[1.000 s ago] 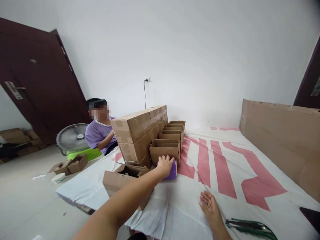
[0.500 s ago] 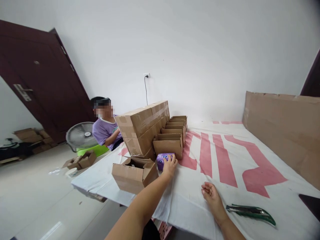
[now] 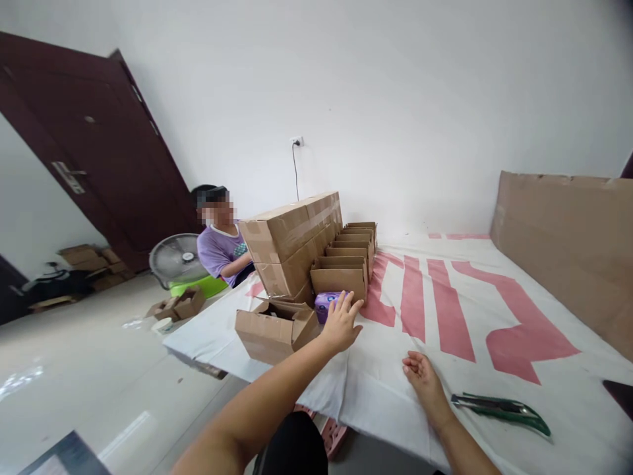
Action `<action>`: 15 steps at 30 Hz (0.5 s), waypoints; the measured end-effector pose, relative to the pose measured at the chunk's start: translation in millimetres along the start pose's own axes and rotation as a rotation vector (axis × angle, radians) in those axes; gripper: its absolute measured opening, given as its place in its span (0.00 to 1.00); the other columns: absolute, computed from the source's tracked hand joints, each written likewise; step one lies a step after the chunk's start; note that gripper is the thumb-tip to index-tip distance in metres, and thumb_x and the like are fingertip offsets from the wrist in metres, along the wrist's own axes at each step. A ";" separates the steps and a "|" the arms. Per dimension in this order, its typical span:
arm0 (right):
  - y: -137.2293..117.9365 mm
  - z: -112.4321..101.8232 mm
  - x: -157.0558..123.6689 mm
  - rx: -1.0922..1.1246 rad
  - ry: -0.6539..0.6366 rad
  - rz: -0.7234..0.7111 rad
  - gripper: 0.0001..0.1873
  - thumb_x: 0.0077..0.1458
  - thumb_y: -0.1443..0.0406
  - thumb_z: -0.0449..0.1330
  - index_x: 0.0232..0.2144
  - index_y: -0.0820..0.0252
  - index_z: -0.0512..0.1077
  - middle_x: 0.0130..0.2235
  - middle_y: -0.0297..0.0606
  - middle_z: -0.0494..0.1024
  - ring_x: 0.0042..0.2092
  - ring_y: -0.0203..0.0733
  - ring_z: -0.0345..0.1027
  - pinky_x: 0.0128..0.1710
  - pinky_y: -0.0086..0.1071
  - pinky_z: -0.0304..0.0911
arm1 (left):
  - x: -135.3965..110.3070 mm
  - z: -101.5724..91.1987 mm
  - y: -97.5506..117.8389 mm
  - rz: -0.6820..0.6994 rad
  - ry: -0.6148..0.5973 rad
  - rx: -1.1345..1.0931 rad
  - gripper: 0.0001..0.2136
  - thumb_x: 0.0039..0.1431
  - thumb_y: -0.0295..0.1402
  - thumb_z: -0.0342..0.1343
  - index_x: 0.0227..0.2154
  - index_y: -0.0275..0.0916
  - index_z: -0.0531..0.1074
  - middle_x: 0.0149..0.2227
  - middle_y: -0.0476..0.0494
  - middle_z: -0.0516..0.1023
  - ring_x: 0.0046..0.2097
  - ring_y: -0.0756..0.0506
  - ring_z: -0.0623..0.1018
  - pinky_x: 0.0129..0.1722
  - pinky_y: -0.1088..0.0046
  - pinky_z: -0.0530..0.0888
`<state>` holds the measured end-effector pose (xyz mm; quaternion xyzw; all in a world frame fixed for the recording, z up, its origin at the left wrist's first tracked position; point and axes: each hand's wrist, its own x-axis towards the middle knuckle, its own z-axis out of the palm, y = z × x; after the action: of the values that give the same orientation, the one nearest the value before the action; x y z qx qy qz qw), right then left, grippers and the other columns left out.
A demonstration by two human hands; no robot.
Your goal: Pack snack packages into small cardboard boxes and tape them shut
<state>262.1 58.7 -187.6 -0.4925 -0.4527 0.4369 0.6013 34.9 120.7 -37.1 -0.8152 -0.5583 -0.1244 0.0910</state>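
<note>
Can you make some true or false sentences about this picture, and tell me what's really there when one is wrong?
1. The bare left hand is nearer the purple patterned package than the bare right hand is. True.
2. The right hand grips the green-handled utility knife. False: the knife lies on the cloth beside the right forearm.
3. The open brown cardboard box stands on the white cloth with red shapes. True.
4. The round grey fan stands on the cloth. False: it is off to the side, beyond the cloth's edge.
</note>
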 end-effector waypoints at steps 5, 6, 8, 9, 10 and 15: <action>2.4 0.7 -1.7 -0.038 -0.023 -0.023 0.24 0.44 0.54 0.65 0.42 0.58 0.68 0.38 0.41 0.78 0.41 0.47 0.73 0.45 0.42 0.68 | -28.8 -73.0 -59.4 -0.116 0.202 0.010 0.20 0.63 0.41 0.51 0.57 0.48 0.65 0.64 0.45 0.63 0.67 0.40 0.57 0.66 0.58 0.54; 2.9 1.0 -2.0 -0.045 -0.026 -0.029 0.23 0.44 0.54 0.64 0.42 0.58 0.68 0.38 0.41 0.77 0.41 0.47 0.73 0.45 0.42 0.68 | -31.7 -84.0 -81.2 -0.187 0.218 0.019 0.18 0.64 0.39 0.48 0.56 0.46 0.66 0.63 0.42 0.65 0.66 0.39 0.59 0.65 0.55 0.55; 3.6 1.6 -2.7 -0.061 -0.033 -0.040 0.22 0.45 0.54 0.64 0.41 0.57 0.68 0.37 0.40 0.77 0.40 0.46 0.73 0.44 0.41 0.68 | -36.4 -97.9 -127.1 -0.370 0.221 0.038 0.16 0.67 0.37 0.43 0.51 0.44 0.71 0.59 0.39 0.68 0.63 0.36 0.63 0.62 0.49 0.58; 3.5 1.8 -3.0 -0.069 -0.037 -0.045 0.22 0.45 0.54 0.63 0.41 0.57 0.68 0.37 0.40 0.77 0.40 0.46 0.73 0.43 0.41 0.69 | -39.0 -100.5 -148.7 -0.467 0.202 0.044 0.15 0.67 0.37 0.44 0.48 0.42 0.73 0.58 0.37 0.69 0.62 0.34 0.65 0.60 0.46 0.61; 3.2 2.0 -3.2 -0.078 -0.042 -0.049 0.22 0.45 0.54 0.63 0.41 0.57 0.68 0.37 0.40 0.77 0.39 0.46 0.73 0.43 0.41 0.69 | -42.2 -100.2 -167.7 -0.543 0.165 0.041 0.13 0.66 0.37 0.47 0.45 0.40 0.74 0.55 0.35 0.71 0.59 0.33 0.68 0.57 0.46 0.65; -1.3 2.6 -4.6 -0.127 -0.068 -0.067 0.22 0.45 0.54 0.62 0.41 0.58 0.68 0.35 0.41 0.77 0.37 0.46 0.73 0.40 0.42 0.69 | -59.7 -70.1 -209.4 -0.718 0.017 -0.013 0.15 0.63 0.38 0.55 0.49 0.36 0.70 0.49 0.41 0.74 0.46 0.44 0.77 0.45 0.59 0.76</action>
<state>258.7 54.6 -186.6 -0.4992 -0.5157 0.4035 0.5675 -188.2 123.0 13.4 -0.5665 -0.8076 -0.1586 0.0409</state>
